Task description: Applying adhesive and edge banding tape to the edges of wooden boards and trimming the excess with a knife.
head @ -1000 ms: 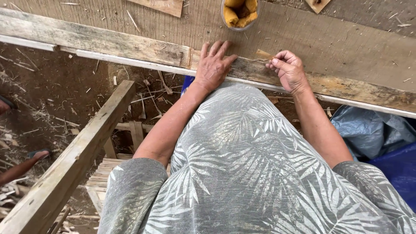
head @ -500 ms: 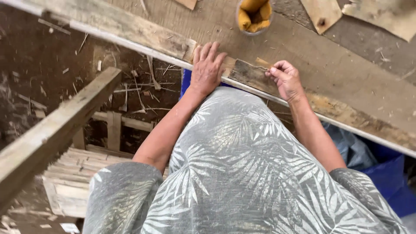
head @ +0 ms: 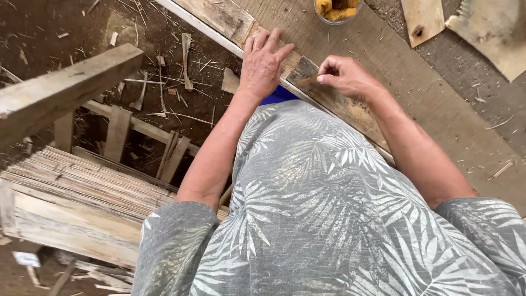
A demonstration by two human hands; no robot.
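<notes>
The right hand (head: 350, 77) had thumb and forefinger pinched shut on a thin, pale sliver (head: 308, 80), too small to tell whether wood or bamboo, its free end touching the weathered plank (head: 329, 101) that ran along the near edge of the workbench (head: 438, 93). The other fingers were curled loosely under the palm. The left hand (head: 264, 63) lay flat and open on the same plank, just beside the right, fingers spread and holding nothing, the palm pressing the board down at the bench edge. A patch of yellowish dust showed on the plank nearer the person. Toward the far edge of the bench stood a clear cup (head: 335, 8) holding yellow lumps, and at the far right corner lay an offcut with a knot hole (head: 422, 19). Below the bench, at the left, a stack of thin slats (head: 82, 183) rested on a rough timber frame (head: 66, 90) over a littered earth floor (head: 164, 44).

Judged from this pose, the work would go best with the flat hand kept firmly planted so that the plank could not shift, and with the pinch kept close to the sliver's tip, so that a brittle strip would be guided rather than bent or snapped.
</notes>
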